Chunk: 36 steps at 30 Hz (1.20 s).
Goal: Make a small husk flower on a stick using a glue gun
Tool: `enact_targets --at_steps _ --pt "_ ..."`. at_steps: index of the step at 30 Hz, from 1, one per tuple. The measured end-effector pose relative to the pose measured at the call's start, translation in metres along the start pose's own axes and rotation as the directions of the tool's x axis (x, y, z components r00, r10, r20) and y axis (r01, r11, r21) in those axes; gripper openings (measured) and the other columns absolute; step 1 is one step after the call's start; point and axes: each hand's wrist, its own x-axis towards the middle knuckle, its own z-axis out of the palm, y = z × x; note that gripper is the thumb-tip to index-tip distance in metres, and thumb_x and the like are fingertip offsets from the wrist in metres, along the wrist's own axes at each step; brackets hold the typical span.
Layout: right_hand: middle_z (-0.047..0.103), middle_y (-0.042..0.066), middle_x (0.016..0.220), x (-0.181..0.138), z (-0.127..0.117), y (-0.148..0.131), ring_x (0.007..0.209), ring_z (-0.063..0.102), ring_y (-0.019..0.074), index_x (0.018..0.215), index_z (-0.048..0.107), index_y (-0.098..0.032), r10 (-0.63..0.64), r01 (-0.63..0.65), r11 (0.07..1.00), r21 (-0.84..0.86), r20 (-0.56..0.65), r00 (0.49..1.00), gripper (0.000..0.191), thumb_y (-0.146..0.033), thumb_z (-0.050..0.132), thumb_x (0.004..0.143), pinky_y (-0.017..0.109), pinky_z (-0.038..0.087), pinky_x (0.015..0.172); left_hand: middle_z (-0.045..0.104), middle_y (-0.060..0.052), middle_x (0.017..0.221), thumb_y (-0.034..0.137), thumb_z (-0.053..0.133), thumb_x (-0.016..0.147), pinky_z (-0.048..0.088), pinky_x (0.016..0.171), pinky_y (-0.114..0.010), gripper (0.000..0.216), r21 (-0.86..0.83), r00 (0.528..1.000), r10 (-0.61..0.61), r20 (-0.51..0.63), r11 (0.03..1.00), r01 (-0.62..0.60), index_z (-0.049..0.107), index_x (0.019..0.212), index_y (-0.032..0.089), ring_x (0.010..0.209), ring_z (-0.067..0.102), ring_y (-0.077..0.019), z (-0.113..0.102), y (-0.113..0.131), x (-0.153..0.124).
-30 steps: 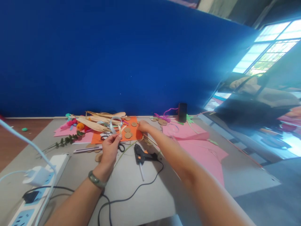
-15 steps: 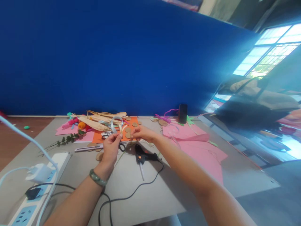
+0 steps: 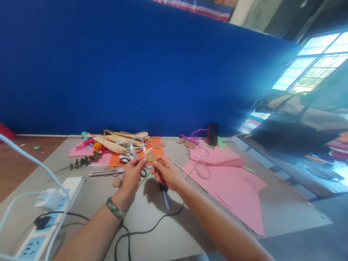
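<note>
My left hand (image 3: 132, 174), a green bangle on its wrist, pinches a small pale husk strip (image 3: 145, 154) that sticks up from the fingertips. My right hand (image 3: 166, 172) is closed with thumb and fingers together, a short gap to the right of the left fingertips. Whatever it may hold is too small to make out. Partly hidden under the right hand lies a black glue gun (image 3: 164, 187) with a clear glue stick (image 3: 166, 200) poking out. Scissors (image 3: 143, 173) lie partly behind my left hand. Just beyond both hands are round wooden slices (image 3: 150, 158) on orange paper (image 3: 116, 158).
Dried husks (image 3: 116, 143) and coloured pompoms lie at the back left, near a leafy sprig (image 3: 84, 161). A utility knife (image 3: 106, 172) and a power strip (image 3: 73, 186) are on the left. Pink paper (image 3: 228, 192) and an upright phone (image 3: 213, 134) are on the right.
My right hand has come nearer and lower, now covering much of the glue gun. My left hand still pinches the husk strip. The view has shifted slightly.
</note>
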Motion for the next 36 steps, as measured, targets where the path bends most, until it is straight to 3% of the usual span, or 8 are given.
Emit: enact_targets --at_steps 3,7,13,20,36 --pt "0.064 -0.006 0.062 -0.006 0.009 0.002 0.042 0.055 0.0075 0.086 0.049 -0.023 -0.049 0.051 0.998 0.04 -0.049 0.998 0.027 -0.038 0.069 0.075 0.018 0.043 0.043 0.062 0.001 0.06 0.031 0.081 0.062 0.038 0.051 -0.02 0.022 -0.045 0.999 -0.036 0.027 0.998 0.037 0.072 0.072 0.014 0.053 0.05 -0.008 0.002 0.001 -0.003" --pt "0.069 0.0 0.072 -0.01 0.017 0.008 0.054 0.064 0.0106 0.086 0.058 -0.018 -0.081 0.087 0.995 0.058 -0.087 0.993 0.024 -0.033 0.072 0.073 0.024 0.053 0.055 0.058 0.002 0.057 0.033 0.08 0.065 0.038 0.047 -0.02 0.023 -0.085 0.99 -0.105 0.096 0.99 0.114 0.069 0.072 0.014 0.049 0.048 -0.0077 0.004 0.001 -0.006" --pt "0.067 -0.001 0.067 -0.006 0.013 0.018 0.044 0.059 0.0086 0.082 0.061 -0.015 -0.12 0.118 0.993 -0.023 -0.138 0.983 0.024 -0.036 0.07 0.075 0.021 0.047 0.045 0.056 0.003 0.055 0.033 0.077 0.068 0.038 0.047 -0.018 0.021 -0.086 0.983 -0.115 0.145 0.988 0.129 0.069 0.07 0.014 0.049 0.048 -0.0073 0.006 0.002 -0.008" --pt "0.067 -0.001 0.069 -0.006 0.011 0.019 0.049 0.063 0.0102 0.082 0.063 -0.015 -0.12 0.113 0.991 -0.066 -0.122 0.985 0.025 -0.039 0.07 0.075 0.022 0.051 0.05 0.057 0.003 0.056 0.031 0.078 0.066 0.037 0.046 -0.018 0.02 -0.085 0.98 -0.143 0.137 0.984 0.156 0.069 0.07 0.013 0.049 0.047 -0.0071 0.008 0.005 -0.01" --pt "0.068 0.0 0.068 -0.004 0.006 0.022 0.045 0.06 0.0089 0.081 0.062 -0.016 -0.134 0.117 0.985 -0.125 -0.137 0.982 0.024 -0.039 0.067 0.076 0.02 0.047 0.045 0.065 0.001 0.065 0.027 0.078 0.066 0.04 0.051 -0.02 0.016 -0.117 0.982 -0.127 0.136 0.983 0.144 0.073 0.076 0.015 0.054 0.051 -0.008 0.007 0.001 -0.01"
